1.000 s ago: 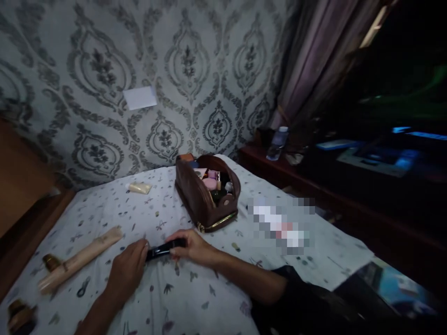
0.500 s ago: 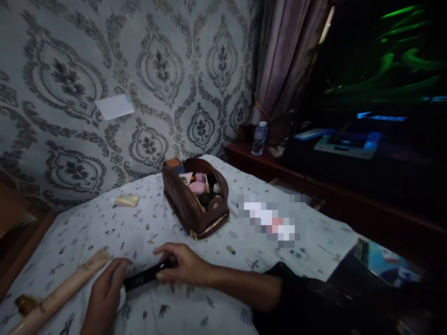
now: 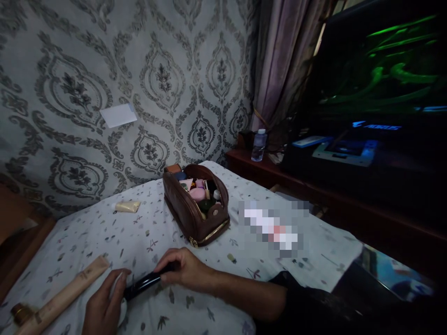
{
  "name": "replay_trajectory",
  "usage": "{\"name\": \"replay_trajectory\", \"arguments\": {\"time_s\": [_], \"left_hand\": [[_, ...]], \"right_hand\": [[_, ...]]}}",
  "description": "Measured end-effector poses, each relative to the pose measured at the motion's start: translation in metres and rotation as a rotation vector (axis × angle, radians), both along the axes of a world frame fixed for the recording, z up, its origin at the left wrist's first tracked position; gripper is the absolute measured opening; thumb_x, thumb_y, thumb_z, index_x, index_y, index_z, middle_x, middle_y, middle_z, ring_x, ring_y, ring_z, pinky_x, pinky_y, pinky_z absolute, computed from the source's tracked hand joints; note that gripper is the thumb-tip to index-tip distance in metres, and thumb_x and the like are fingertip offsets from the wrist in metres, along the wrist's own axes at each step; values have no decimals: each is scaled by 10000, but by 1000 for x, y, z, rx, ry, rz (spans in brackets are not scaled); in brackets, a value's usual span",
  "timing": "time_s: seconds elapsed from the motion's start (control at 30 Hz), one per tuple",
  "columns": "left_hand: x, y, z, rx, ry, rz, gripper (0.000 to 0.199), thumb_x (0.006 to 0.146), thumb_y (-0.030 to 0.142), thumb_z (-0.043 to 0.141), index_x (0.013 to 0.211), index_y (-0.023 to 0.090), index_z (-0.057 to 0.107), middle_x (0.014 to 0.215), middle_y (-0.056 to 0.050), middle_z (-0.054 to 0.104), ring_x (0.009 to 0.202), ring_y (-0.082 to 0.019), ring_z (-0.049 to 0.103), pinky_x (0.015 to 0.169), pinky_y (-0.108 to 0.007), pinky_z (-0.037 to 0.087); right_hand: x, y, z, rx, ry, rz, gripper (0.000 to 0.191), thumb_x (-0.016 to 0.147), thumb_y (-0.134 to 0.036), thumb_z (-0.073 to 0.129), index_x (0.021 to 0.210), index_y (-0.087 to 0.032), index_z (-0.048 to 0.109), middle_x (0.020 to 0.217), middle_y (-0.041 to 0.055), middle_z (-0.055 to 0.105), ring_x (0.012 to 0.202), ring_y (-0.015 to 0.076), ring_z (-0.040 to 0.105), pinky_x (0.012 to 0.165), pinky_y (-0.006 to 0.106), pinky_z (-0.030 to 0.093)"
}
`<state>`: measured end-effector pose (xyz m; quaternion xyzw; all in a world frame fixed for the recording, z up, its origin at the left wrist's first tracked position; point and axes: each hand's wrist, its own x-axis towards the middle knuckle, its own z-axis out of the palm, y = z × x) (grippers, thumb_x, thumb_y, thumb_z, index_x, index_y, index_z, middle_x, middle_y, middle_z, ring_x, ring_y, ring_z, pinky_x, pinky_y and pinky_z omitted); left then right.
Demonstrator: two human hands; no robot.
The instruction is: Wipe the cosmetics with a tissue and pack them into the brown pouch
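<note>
The right hand [image 3: 186,271] pinches one end of a slim black stick [image 3: 144,284] between thumb and fingers, and the left hand [image 3: 104,301] is closed around the other end. The stick lies slantwise between them, just above the printed white cloth [image 3: 146,237]. A white rounded piece [image 3: 123,311] shows at the left hand's edge; what it is cannot be told. To the left lie a long beige tube [image 3: 66,297] and, touching or just beside it, a gold cap [image 3: 21,314]. Beyond the hands stands an open brown bag [image 3: 190,221] packed with small items, with a small cream-coloured tube [image 3: 127,206] to its left and a pixelated object [image 3: 268,225] to its right. Farther back are a clear bottle [image 3: 258,146] and a green-lit screen [image 3: 391,79].
</note>
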<state>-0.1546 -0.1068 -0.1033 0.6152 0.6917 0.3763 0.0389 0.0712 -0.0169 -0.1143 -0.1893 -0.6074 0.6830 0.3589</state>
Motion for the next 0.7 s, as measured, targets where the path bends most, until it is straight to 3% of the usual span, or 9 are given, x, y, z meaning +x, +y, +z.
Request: {"name": "replay_trajectory", "arguments": {"time_s": [0.07, 0.17, 0.27, 0.37, 0.43, 0.57, 0.7], "left_hand": [[4, 2, 3, -7, -55, 12, 528, 846, 676, 454, 786, 215, 705, 792, -31, 760, 799, -236, 725, 669, -277, 587], [7, 3, 6, -8, -138, 30, 545, 813, 705, 467, 747, 216, 699, 754, -31, 752, 774, -247, 711, 667, -300, 580], [9, 2, 9, -29, -196, 59, 509, 803, 677, 496, 768, 211, 698, 790, -37, 757, 798, -251, 702, 703, -312, 573], [12, 1, 13, -57, -236, 55, 483, 804, 651, 502, 792, 206, 690, 818, -40, 751, 810, -249, 690, 712, -311, 562], [14, 1, 14, -72, -256, 35, 479, 812, 640, 495, 798, 199, 682, 791, -35, 733, 792, -240, 678, 703, -304, 550], [20, 0, 16, -94, -236, 25, 456, 860, 591, 467, 842, 184, 670, 762, -21, 693, 761, -209, 647, 698, -280, 513], [24, -3, 17, -113, -92, -6, 405, 935, 493, 402, 883, 182, 656, 723, -9, 646, 702, -180, 598, 680, -276, 465]], "right_hand": [[4, -3, 5, 257, -6, -36, 143, 719, -242, 761, 853, -196, 782, 993, 48, 687, 923, 161, 631, 857, 293, 478], [5, -8, 8, 409, -23, -68, 235, 745, -154, 707, 965, -216, 764, 1075, 54, 660, 998, 169, 623, 897, 299, 477], [2, -8, 3, 215, -40, -99, 444, 667, -199, 794, 1100, -214, 696, 993, 30, 650, 874, 153, 629, 793, 284, 501], [-3, -5, -3, -158, 10, 17, 617, 605, -394, 863, 1128, -182, 615, 787, -17, 646, 653, 124, 620, 638, 264, 506], [-5, -2, -3, -290, 57, 72, 677, 566, -473, 876, 1096, -166, 589, 703, -32, 644, 598, 126, 628, 603, 260, 507], [-5, 0, 4, -337, 101, 73, 601, 562, -433, 891, 1008, -158, 597, 714, -19, 682, 622, 126, 659, 627, 254, 513], [-2, -1, 8, -288, 82, 66, 519, 628, -441, 851, 1001, -176, 605, 735, -25, 697, 650, 135, 679, 696, 288, 530]]}}
